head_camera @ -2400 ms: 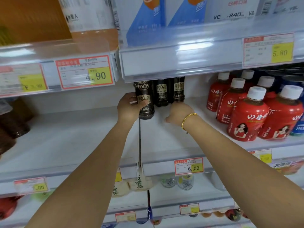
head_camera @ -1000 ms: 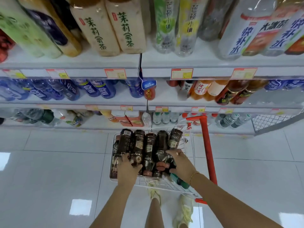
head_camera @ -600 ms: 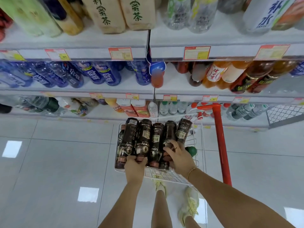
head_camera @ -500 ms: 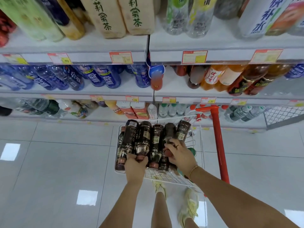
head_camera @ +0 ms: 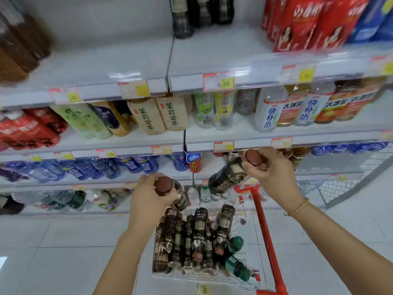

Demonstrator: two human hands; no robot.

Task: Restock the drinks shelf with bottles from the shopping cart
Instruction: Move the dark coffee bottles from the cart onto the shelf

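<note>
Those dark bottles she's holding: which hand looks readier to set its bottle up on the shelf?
The right hand, probably. Its bottle is already raised higher and sits more directly below the dark bottles on the top shelf. The left hand holds its bottle lower, just above the cart.

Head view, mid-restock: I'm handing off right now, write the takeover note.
Left hand: grip shut on a dark bottle near its brown cap, above the cart.
Right hand: grip shut on a second dark bottle, raised higher.
Shopping cart: many dark bottles remain, plus two green-capped ones.
Done: three dark bottles stand at the back of the top shelf.
Left: shelve both held bottles there, then empty the cart.
</note>
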